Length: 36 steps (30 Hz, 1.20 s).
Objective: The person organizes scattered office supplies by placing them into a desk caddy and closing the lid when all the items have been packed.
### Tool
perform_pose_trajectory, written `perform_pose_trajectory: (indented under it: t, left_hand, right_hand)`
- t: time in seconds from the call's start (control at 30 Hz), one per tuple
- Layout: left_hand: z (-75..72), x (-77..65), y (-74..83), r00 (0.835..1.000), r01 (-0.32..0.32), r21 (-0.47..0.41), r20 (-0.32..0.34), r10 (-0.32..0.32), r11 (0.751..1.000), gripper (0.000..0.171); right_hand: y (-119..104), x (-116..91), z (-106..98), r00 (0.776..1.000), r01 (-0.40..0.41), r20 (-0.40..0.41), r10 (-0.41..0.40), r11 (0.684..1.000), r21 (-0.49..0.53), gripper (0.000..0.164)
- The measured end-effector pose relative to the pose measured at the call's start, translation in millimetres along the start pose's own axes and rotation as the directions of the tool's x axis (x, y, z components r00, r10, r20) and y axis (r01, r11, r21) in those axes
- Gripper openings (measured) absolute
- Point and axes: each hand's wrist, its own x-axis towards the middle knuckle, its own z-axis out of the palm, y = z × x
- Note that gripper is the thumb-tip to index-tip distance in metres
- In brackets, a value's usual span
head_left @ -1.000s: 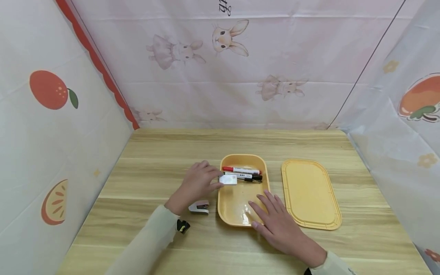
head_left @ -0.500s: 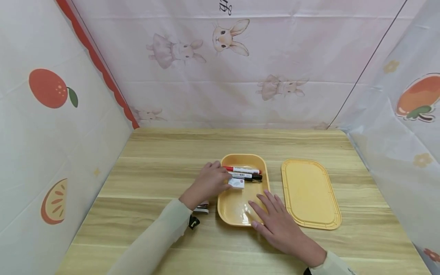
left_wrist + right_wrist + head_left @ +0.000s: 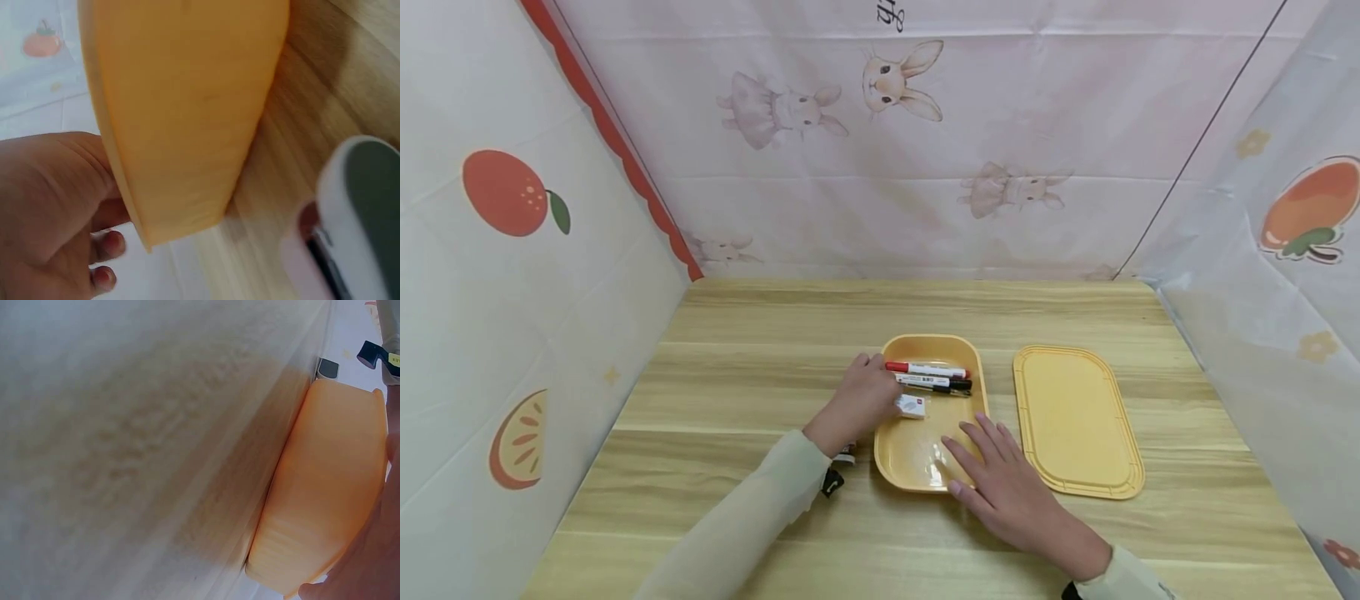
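Observation:
My left hand [image 3: 861,402] reaches over the left rim of a yellow tray [image 3: 913,458] and holds a small white box [image 3: 913,407] with a red mark by its left end, low inside the tray. Above the box lie a red-capped marker [image 3: 928,370], a black-capped marker [image 3: 934,383] and a slim black pen [image 3: 953,392]. In the left wrist view the tray's outer wall [image 3: 187,119] hides the fingertips. My right hand [image 3: 1011,492] rests with fingers spread over the tray's near right rim. A small white and pink stapler [image 3: 356,219] stands left of the tray.
A flat yellow lid [image 3: 1078,425] lies on the wooden table [image 3: 790,325] right of the tray. Printed cloth hangs behind the table [image 3: 865,225] and along both sides. My left wrist covers most of the stapler in the head view.
My left hand has carried the white box rightward and down into the tray, below the markers. My left forearm now covers most of the stapler. The right hand has stayed still.

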Motion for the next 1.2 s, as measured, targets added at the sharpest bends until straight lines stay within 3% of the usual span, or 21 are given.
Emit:
perform_pose_trajectory:
  t: [0.27,0.57,0.93,1.2]
  left_hand:
    - [-2.3,2.1,9.6,0.999,0.002,0.15,0.043,-0.009,0.989,0.013]
    - [-5.0,-1.4,11.2,1.0,0.015,0.157,0.014,-0.017,0.988,0.011]
    - [-12.4,-9.8,4.6,0.999,0.048,-0.014,0.019,-0.047,0.999,0.017]
    - [-17.5,-22.5,-6.4,0.997,0.051,-0.164,-0.044,-0.059,0.985,0.035]
  right_hand:
    - [-0.8,0.0,1.3,1.0,0.002,-0.006,-0.002,1.0,0.002,0.054]
    - [-2.1,0.7,-2.6,1.0,-0.012,0.017,0.012,1.0,0.014,0.054]
    - [-3.1,0.7,-3.3,0.999,-0.02,0.029,0.02,1.0,0.015,0.055]
    - [-1.0,-0.4,-2.3,0.999,-0.021,0.036,0.021,1.0,-0.006,0.056]
